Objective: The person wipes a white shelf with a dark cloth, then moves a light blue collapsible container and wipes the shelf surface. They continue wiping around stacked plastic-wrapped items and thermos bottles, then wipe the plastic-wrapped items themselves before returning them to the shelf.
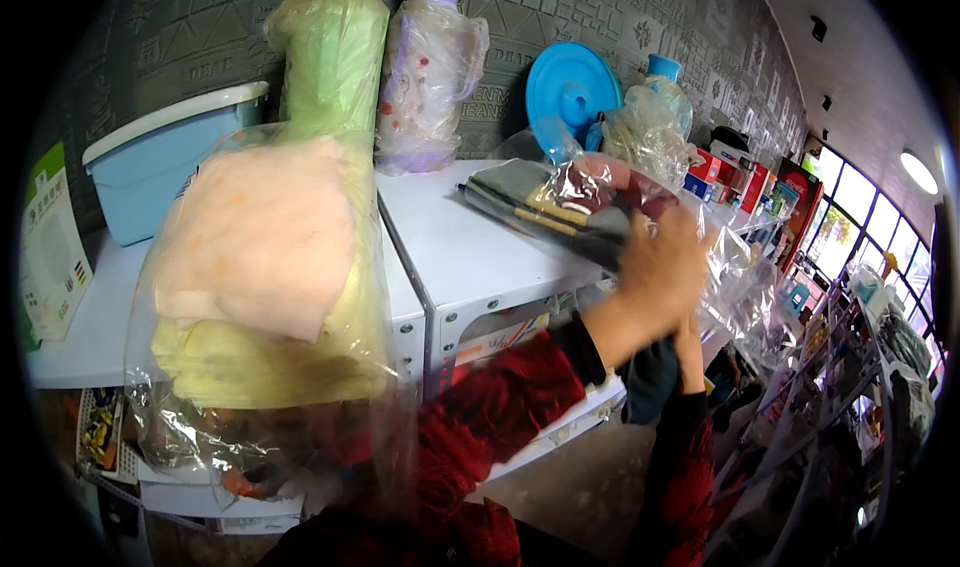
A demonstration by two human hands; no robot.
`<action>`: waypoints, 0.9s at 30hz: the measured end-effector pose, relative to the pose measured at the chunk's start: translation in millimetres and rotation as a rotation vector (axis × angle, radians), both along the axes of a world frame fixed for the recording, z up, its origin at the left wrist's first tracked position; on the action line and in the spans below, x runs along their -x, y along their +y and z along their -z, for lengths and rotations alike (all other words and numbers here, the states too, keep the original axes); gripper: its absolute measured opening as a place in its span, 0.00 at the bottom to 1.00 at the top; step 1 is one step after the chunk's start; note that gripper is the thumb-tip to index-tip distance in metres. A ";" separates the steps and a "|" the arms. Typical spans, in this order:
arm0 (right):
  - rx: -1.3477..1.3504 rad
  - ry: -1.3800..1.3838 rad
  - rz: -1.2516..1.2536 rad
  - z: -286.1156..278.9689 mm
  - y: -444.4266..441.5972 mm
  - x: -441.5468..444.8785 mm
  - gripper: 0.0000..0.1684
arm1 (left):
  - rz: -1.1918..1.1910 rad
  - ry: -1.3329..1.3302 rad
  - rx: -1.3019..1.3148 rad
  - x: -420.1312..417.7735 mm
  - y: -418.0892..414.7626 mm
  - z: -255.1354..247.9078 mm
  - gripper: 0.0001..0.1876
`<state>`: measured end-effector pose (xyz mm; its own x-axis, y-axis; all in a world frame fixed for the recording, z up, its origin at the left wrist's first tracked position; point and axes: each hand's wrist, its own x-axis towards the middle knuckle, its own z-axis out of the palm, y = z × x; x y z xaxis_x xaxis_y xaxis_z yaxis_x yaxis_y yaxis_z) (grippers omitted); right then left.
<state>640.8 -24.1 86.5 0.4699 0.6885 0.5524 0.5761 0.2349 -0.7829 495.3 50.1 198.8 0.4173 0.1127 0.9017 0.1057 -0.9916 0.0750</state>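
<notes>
My left hand [651,274], blurred by motion, is closed at the end of a clear plastic bag [739,289] of folded grey and dark red cloth items [540,199] on the white shelf top. Just behind it rises my right hand [688,346], mostly hidden, so its fingers cannot be made out. Nearer on the left, another clear bag holds a folded pale pink cloth [255,229] over folded yellow cloths [262,364].
Along the patterned wall stand a light blue bin [172,169], plastic-wrapped green [330,64] and purple [424,79] flasks, and a blue round lid [570,91]. Small boxes [731,177] line the far shelf. Crowded racks [825,387] rise at right.
</notes>
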 end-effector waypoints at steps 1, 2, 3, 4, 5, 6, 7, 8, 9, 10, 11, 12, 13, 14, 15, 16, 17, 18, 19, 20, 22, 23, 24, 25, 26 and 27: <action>-0.065 0.080 -0.014 -7.0 3.7 10.1 0.31 | -0.140 -0.040 0.009 6.8 24.1 -7.7 0.17; -0.130 0.149 0.034 -15.8 -12.9 14.7 0.34 | -0.247 -0.158 0.077 -0.6 36.3 -14.4 0.20; -0.215 0.487 -0.150 -28.4 -7.2 28.2 0.36 | -0.423 -0.283 0.135 8.0 58.9 -22.3 0.22; -0.210 0.499 -0.147 -29.1 -6.2 28.4 0.37 | -0.465 -0.281 0.313 15.9 77.3 -25.7 0.25; -0.202 0.516 -0.170 -24.3 6.8 23.7 0.37 | -0.527 -0.283 0.484 28.0 98.8 -27.7 0.28; -0.199 0.531 -0.169 -24.6 10.3 23.6 0.38 | -0.560 -0.312 0.651 34.5 115.5 -27.1 0.30; -0.177 0.455 -0.121 -27.0 12.0 24.1 0.38 | -0.588 -0.340 0.818 37.9 129.4 -26.1 0.32; -0.153 0.382 -0.063 -30.3 10.0 28.3 0.37 | -0.614 -0.317 0.875 38.7 134.7 -25.9 0.31; -0.129 0.308 -0.006 -32.3 8.2 30.5 0.37 | -0.639 -0.294 0.932 38.9 138.8 -25.6 0.31; -0.105 0.346 -0.017 -23.6 10.8 13.6 0.36 | -0.665 -0.282 0.982 43.8 140.1 -29.3 0.30; -0.153 0.348 -0.005 -23.8 14.5 16.0 0.36 | -0.666 -0.304 1.049 48.2 146.1 -27.4 0.29; -0.199 0.351 0.005 -24.5 20.2 20.9 0.35 | -0.669 -0.325 1.117 54.0 153.1 -23.5 0.28; -0.251 0.361 0.028 -23.7 20.5 20.1 0.35 | -0.665 -0.333 1.180 55.9 156.2 -20.7 0.27; -0.240 0.245 0.090 -21.9 21.3 13.4 0.35 | -0.588 -0.196 1.222 64.2 162.0 -17.2 0.24; -0.246 0.136 0.179 -18.9 8.4 -2.7 0.35 | -0.497 -0.123 1.201 52.7 161.8 -17.6 0.24; -0.238 0.024 0.224 -20.0 12.1 -7.6 0.35 | -0.442 -0.082 1.187 55.3 176.1 -13.5 0.24; -0.201 0.133 0.162 -22.7 13.3 -12.2 0.36 | -0.387 -0.040 1.173 54.1 186.6 -8.7 0.24; -0.159 0.237 0.111 -26.9 10.1 -16.8 0.36 | -0.443 -0.148 1.074 51.8 183.8 -3.7 0.19; -0.118 0.343 0.062 -29.8 5.3 -23.7 0.37 | -0.347 -0.222 1.089 47.2 180.3 -0.1 0.16; -0.164 0.297 0.096 -26.7 10.8 -33.2 0.39 | -0.264 -0.299 1.100 48.3 173.6 0.1 0.13; -0.244 0.585 -0.147 -27.5 24.0 -38.5 0.39 | -0.140 -0.460 1.099 51.8 167.8 -2.3 0.08; -0.278 0.724 -0.275 -32.8 32.3 -34.1 0.39 | -0.102 -0.545 1.088 55.8 167.9 -3.8 0.07; -0.264 0.772 -0.399 -39.2 43.4 -20.7 0.41 | -0.072 -0.644 1.073 69.5 170.0 -4.1 0.06; -0.260 0.776 -0.369 -41.2 32.5 -25.4 0.42 | 0.115 -0.668 1.066 69.4 147.7 -9.2 0.04; -0.254 0.779 -0.339 -43.6 22.6 -29.1 0.42 | 0.302 -0.693 1.058 72.7 121.6 -9.2 0.04; -0.267 0.785 -0.257 -38.0 -2.8 -43.5 0.43 | 0.529 -0.681 1.073 57.0 93.5 -1.8 0.04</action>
<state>684.2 -26.9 124.5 0.6302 0.7196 0.2917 -0.2041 0.5160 -0.8319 438.3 143.6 200.6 0.1433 0.8445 0.5160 -0.6285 -0.3251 0.7066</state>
